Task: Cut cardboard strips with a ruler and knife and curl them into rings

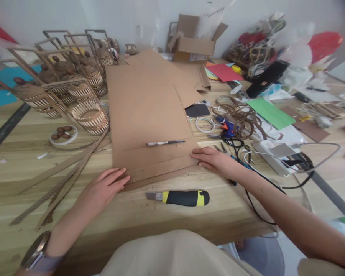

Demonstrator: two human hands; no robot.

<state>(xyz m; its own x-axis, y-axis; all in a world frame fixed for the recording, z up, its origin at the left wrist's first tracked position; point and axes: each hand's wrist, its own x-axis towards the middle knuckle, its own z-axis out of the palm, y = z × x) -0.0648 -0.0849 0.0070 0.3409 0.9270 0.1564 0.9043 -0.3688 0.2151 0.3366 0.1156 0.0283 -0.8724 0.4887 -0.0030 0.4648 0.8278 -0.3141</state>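
A narrow cardboard strip lies along the near edge of a large cardboard sheet. My left hand rests at the strip's left end, fingers stretched out. At its right end lies my right hand, its fingers extended over the edge. Both hands touch the cardboard without gripping it. On the sheet, just beyond the strip, is a pen. Between my hands and my body, a black and yellow utility knife sits on the table with its blade out, pointing left.
Small basket-like lanterns with tall handles crowd the left back. Cardboard strips spread left of the sheet. A glue gun, curled strips, cables and a white power strip clutter the right. An open cardboard box stands at the back.
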